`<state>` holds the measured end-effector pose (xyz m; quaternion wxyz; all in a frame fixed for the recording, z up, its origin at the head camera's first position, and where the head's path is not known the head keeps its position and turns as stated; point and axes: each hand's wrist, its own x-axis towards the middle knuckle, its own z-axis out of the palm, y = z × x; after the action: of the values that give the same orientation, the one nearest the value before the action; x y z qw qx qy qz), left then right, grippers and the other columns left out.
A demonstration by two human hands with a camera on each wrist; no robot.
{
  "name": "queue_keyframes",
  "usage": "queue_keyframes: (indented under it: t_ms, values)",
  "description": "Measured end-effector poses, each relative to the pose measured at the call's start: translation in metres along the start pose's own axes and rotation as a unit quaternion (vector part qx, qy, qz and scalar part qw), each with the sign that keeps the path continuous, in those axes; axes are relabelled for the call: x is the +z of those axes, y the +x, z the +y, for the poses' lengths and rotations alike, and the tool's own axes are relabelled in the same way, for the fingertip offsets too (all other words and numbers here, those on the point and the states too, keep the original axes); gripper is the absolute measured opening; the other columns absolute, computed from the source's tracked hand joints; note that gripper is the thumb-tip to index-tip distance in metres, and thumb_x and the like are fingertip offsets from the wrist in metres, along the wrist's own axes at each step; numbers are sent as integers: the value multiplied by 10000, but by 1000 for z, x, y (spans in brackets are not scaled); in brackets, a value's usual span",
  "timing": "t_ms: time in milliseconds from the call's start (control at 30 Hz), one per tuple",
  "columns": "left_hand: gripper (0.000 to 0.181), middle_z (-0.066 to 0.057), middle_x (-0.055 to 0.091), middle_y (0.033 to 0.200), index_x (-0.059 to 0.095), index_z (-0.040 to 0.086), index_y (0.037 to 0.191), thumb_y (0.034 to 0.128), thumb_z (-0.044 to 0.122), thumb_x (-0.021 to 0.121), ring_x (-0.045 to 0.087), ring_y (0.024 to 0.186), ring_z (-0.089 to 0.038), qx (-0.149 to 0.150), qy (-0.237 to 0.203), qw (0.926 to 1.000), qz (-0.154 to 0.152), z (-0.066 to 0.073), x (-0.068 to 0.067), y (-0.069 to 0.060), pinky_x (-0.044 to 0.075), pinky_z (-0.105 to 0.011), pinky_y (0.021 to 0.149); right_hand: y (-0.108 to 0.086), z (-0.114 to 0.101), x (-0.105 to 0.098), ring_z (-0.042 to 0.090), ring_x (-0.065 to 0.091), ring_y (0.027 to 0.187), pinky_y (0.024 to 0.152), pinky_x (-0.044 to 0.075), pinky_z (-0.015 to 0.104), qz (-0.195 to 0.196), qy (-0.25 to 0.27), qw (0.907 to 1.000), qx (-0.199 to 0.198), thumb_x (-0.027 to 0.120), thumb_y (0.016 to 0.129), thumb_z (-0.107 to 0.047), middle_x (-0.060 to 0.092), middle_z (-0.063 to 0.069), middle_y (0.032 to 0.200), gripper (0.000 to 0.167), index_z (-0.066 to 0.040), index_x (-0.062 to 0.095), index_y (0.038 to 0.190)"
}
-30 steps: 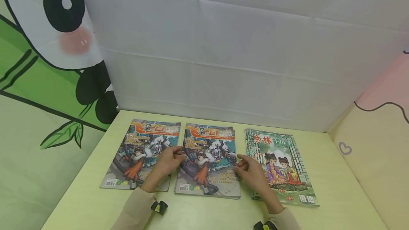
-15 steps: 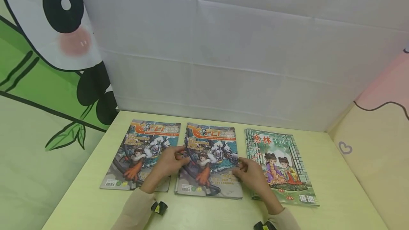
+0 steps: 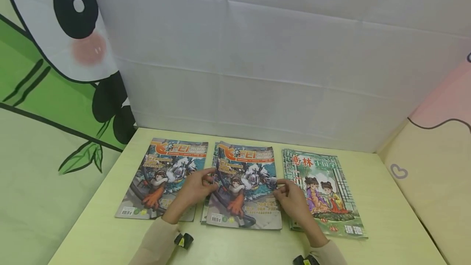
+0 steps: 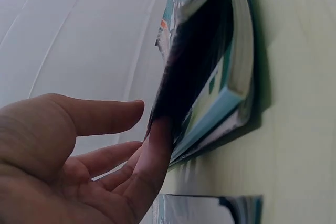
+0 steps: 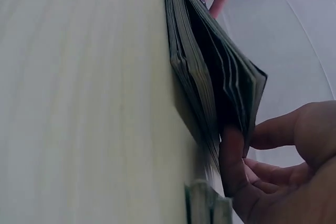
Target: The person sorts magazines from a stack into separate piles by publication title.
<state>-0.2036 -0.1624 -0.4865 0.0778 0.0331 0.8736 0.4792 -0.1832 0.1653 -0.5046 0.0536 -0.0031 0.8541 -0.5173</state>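
Observation:
A comic magazine (image 3: pixel 248 183) with an orange "FEI" title is raised a little off the middle stack. My left hand (image 3: pixel 193 187) holds its left edge, fingers tucked underneath and thumb near the cover in the left wrist view. On the opposite side my right hand (image 3: pixel 296 203) pinches the right edge between thumb and fingers; some pages (image 5: pixel 233 77) fan apart there. Below it lie other magazines (image 4: pixel 239 77), one with a green cover edge showing at the left. A matching FEI magazine (image 3: pixel 158 175) lies flat beside my left forearm.
To the right, partly behind my right hand, is a stack of green magazines (image 3: pixel 327 199) with two cartoon figures on top. All rest on a pale yellow table (image 3: pixel 235 248). A white cloth wall (image 3: pixel 276 72) rises behind, with printed panels at both sides.
The top middle magazine has shifted slightly right and up off its stack, both hands moving with it. More of the green cover beneath now shows at the left. The side magazines stay put.

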Motion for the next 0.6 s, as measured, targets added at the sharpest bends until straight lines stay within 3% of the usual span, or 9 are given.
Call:
queue_keyframes:
  t_ms: [233,600]
  values:
    - [637,-143,766,1061,614,-79,1514,910,-86,815,772,884,-263,-23,-36,10000,25,0,4,1,664,-414,752,1,4,-2,210,659,668,546,570,310,-62,181,9998,-8,697,1035,71,721,128,949,318,62,632,1347]
    - [649,-157,751,1087,572,-99,1541,920,-151,756,765,898,-258,-220,-449,9987,-67,2,2,1,665,-414,778,2,0,0,188,626,686,563,529,270,28,517,9986,-49,705,1030,78,725,132,949,340,35,646,1362]
